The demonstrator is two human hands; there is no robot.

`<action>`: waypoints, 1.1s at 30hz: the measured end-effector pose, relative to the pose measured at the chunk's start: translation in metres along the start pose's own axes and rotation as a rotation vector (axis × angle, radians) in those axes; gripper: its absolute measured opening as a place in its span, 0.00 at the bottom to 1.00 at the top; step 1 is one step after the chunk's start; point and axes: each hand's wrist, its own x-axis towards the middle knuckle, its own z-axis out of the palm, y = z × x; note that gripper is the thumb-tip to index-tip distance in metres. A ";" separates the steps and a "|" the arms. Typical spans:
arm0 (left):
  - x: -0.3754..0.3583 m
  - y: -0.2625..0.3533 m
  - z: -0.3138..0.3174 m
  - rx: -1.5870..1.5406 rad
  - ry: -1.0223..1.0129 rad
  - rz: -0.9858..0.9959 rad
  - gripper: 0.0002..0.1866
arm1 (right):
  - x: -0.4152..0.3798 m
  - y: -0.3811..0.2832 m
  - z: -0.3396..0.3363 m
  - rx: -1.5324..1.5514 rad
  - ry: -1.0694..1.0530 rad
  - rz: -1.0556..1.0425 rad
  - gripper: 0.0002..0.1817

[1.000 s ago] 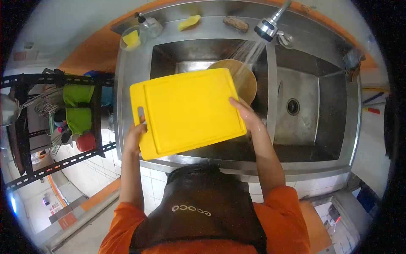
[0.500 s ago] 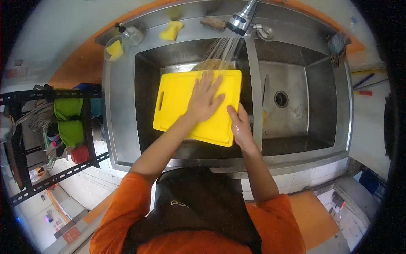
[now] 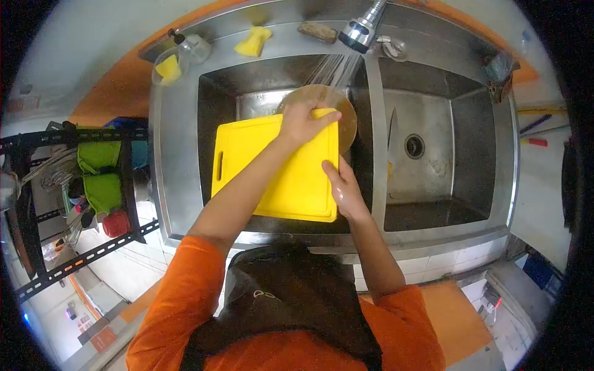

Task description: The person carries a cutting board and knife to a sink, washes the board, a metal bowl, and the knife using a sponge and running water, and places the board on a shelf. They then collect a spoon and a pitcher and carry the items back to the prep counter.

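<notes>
A yellow cutting board (image 3: 272,179) with a handle slot at its left end is held tilted over the left sink basin (image 3: 216,86). My left hand (image 3: 303,122) is at the board's far edge, fingers bent over the rim and thumb lying across the corner; its fingertips are blurred. On the right edge, my right hand (image 3: 348,190) grips the board with its thumb on top and fingers underneath. Water streams from the spray tap (image 3: 359,34) onto a round brownish disc (image 3: 348,120) partly hidden behind the board.
A knife (image 3: 391,133) lies along the left side of the right basin (image 3: 433,123). Along the back ledge are a yellow sponge (image 3: 253,41), a brown block (image 3: 317,31), a pump bottle (image 3: 197,48) and a bowl with a sponge (image 3: 167,69). Left stands a black rack (image 3: 127,179).
The board has moved nearer my body and slightly left, uncovering more of the disc. My left hand has gone from lying flat on the board to its far edge.
</notes>
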 end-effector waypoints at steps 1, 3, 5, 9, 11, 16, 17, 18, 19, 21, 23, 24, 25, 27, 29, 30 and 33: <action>0.001 0.001 -0.003 -0.017 -0.029 -0.088 0.25 | 0.001 0.001 0.001 0.006 -0.003 0.016 0.19; 0.001 -0.002 -0.004 -0.034 -0.040 -0.196 0.25 | 0.002 0.003 0.003 0.018 -0.006 0.052 0.20; 0.000 -0.009 -0.002 -0.030 -0.002 -0.231 0.26 | 0.006 0.009 0.002 0.039 -0.031 0.049 0.20; -0.016 -0.014 0.008 0.161 0.120 0.203 0.27 | 0.010 0.010 0.000 0.059 -0.043 0.052 0.20; -0.024 -0.016 0.007 0.180 0.130 0.341 0.30 | 0.009 0.010 0.001 0.064 -0.043 0.039 0.21; -0.027 0.001 -0.011 0.221 0.196 0.258 0.33 | 0.008 -0.001 0.004 0.055 -0.065 0.065 0.21; -0.029 0.004 -0.009 0.193 0.225 0.277 0.34 | 0.008 -0.004 0.007 0.060 -0.056 0.062 0.21; -0.033 0.006 -0.010 0.194 0.177 0.284 0.35 | 0.008 -0.007 0.008 0.066 -0.046 0.058 0.20; -0.038 0.009 -0.011 0.195 0.129 0.289 0.36 | 0.009 -0.004 0.006 0.059 -0.035 0.045 0.21; -0.044 0.013 -0.017 0.209 0.037 0.292 0.39 | 0.013 0.002 0.000 0.045 -0.013 0.014 0.21; -0.046 0.019 -0.024 0.230 -0.051 0.279 0.41 | 0.015 -0.001 -0.003 0.024 -0.036 -0.004 0.21; -0.047 0.019 -0.024 0.244 -0.072 0.286 0.40 | 0.015 -0.003 -0.004 0.012 -0.049 -0.011 0.21; -0.047 0.019 -0.026 0.260 -0.092 0.293 0.40 | 0.015 -0.005 -0.004 0.010 -0.035 -0.018 0.21; -0.047 0.015 -0.025 0.309 -0.104 0.292 0.38 | 0.012 -0.005 -0.004 0.007 -0.006 -0.029 0.20; -0.042 0.003 -0.017 0.371 -0.082 0.283 0.36 | 0.008 -0.004 -0.003 0.055 0.013 -0.023 0.22; -0.041 -0.001 -0.016 0.373 -0.060 0.256 0.35 | 0.006 -0.003 -0.002 0.078 0.023 -0.021 0.22; -0.037 -0.022 -0.015 0.372 0.017 0.146 0.34 | -0.004 -0.001 -0.009 0.027 0.064 -0.059 0.21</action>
